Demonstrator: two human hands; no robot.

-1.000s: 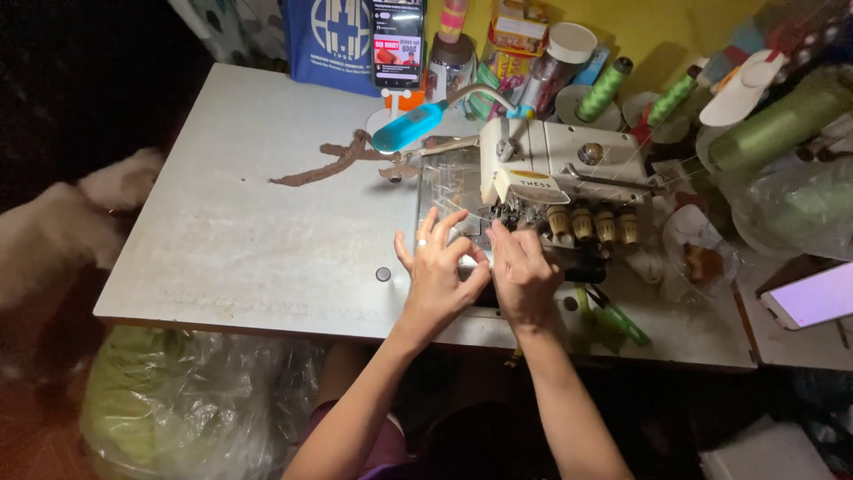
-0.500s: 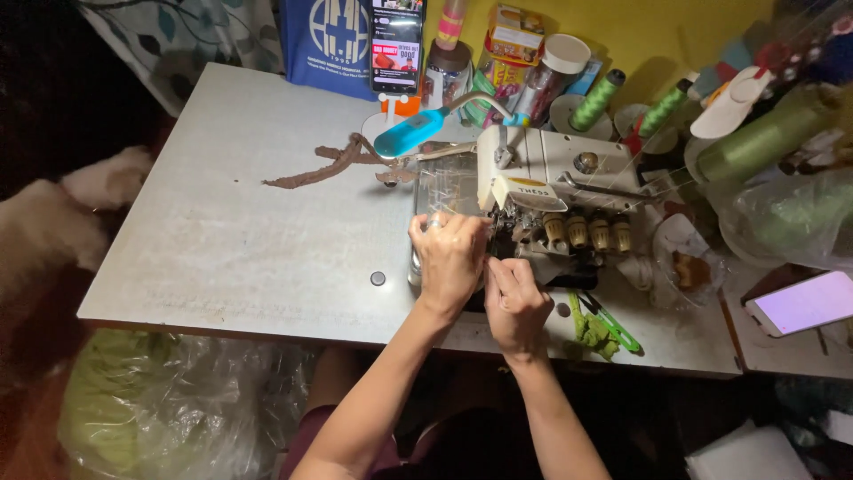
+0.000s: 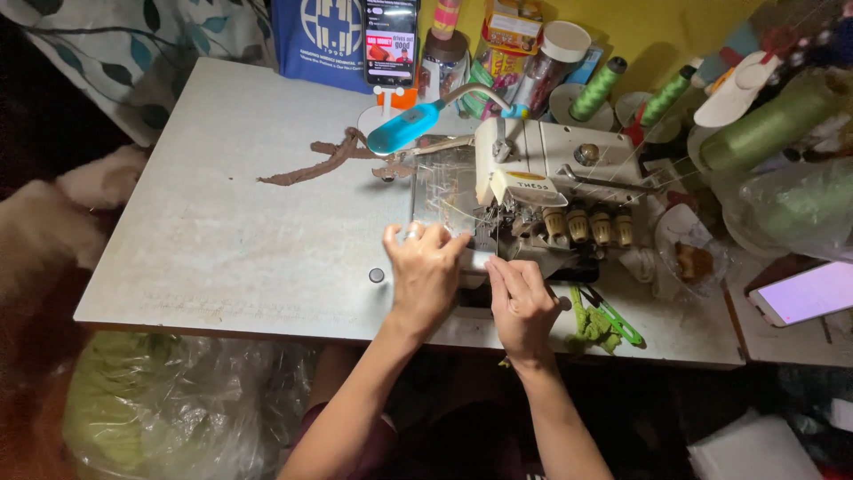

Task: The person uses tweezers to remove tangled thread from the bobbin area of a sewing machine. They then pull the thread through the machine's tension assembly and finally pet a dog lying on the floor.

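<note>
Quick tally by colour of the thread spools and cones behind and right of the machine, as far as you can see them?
Green spools: 2, one and another
Large olive-green cone: 1
Total: 3 clearly visible; others at the back right are too blurred to count.

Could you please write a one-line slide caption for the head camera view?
Left hand and right hand work at the front of a white sewing machine on a grey table.

sewing machine (image 3: 551, 173): cream | lamp (image 3: 404, 131): turquoise | fabric strip (image 3: 311, 166): brown
</note>
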